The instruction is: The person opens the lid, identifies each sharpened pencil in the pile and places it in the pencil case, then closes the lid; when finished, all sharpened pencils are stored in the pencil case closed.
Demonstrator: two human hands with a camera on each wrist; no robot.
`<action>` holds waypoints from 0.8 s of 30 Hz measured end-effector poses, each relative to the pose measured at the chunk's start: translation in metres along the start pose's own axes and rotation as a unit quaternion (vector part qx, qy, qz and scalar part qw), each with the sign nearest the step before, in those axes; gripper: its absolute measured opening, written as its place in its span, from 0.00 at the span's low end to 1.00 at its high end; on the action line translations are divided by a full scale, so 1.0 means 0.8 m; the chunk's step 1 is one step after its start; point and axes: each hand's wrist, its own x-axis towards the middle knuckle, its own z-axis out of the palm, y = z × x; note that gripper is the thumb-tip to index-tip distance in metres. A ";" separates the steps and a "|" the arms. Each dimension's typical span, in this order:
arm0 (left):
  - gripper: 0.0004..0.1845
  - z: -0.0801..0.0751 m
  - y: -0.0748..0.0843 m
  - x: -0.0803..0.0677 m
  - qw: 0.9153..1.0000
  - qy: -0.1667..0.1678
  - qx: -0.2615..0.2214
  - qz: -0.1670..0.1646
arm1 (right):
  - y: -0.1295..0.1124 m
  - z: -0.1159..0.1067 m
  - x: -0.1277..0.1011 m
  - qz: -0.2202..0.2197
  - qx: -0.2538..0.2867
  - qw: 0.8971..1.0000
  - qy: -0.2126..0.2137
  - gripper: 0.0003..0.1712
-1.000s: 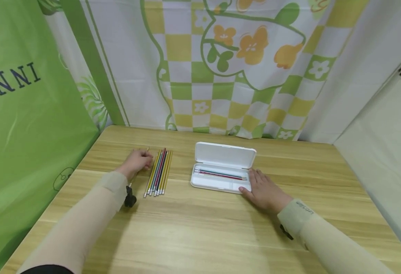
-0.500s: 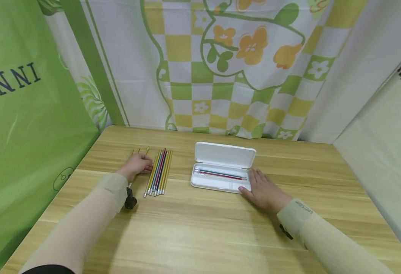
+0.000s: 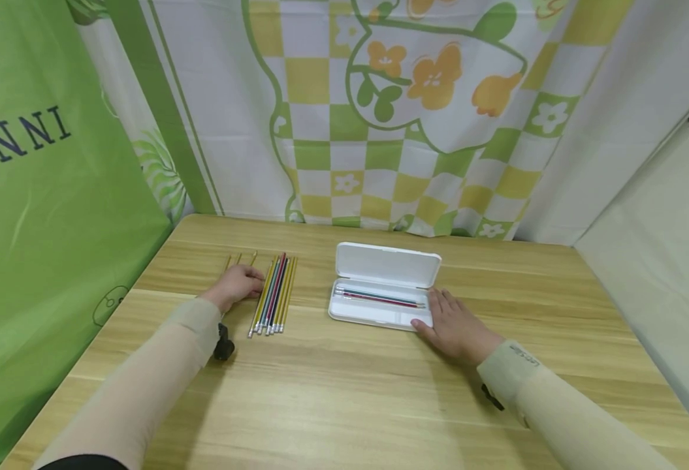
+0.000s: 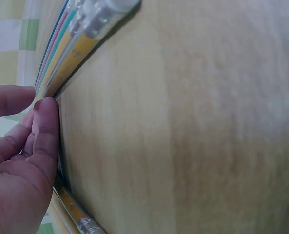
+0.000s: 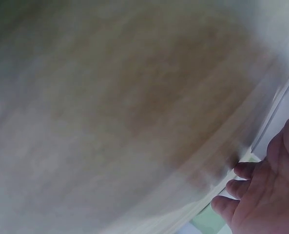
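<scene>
In the head view, a row of pencils [image 3: 273, 297] lies side by side on the table, mostly yellow with some red, teal and dark ones, eraser ends toward me. My left hand [image 3: 237, 284] is at the row's left side. The left wrist view shows its thumb and fingertips pinching the outermost yellow pencil [image 4: 68, 61]. Under and behind this hand lie other yellow pencils [image 3: 227, 262], partly hidden. My right hand [image 3: 456, 326] rests with fingers extended against the right end of a white pencil case [image 3: 373, 320]. Its lid stands raised, and teal and red pencils [image 3: 382, 300] lie inside.
The wooden table [image 3: 344, 405] ends at a patterned curtain [image 3: 379, 163] at the back. A green cloth [image 3: 56, 228] hangs along the left side and a pale one [image 3: 661, 261] along the right.
My left hand has drawn slightly back toward me, and the tips of the yellow pencils behind it have come into view. The right hand and the case have stayed in place.
</scene>
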 end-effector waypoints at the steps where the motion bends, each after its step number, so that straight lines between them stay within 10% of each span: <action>1: 0.17 0.000 0.000 0.001 1.000 0.000 0.011 0.002 | 0.001 0.001 0.000 0.000 -0.001 1.000 -0.001 0.52; 14: 0.14 0.006 0.010 0.006 0.994 0.021 0.103 0.009 | -0.004 -0.003 0.000 0.007 -0.003 1.000 0.000 0.48; 24: 0.11 0.010 0.032 -0.008 0.967 0.031 0.252 0.031 | -0.004 -0.003 0.000 0.010 0.005 1.000 0.005 0.48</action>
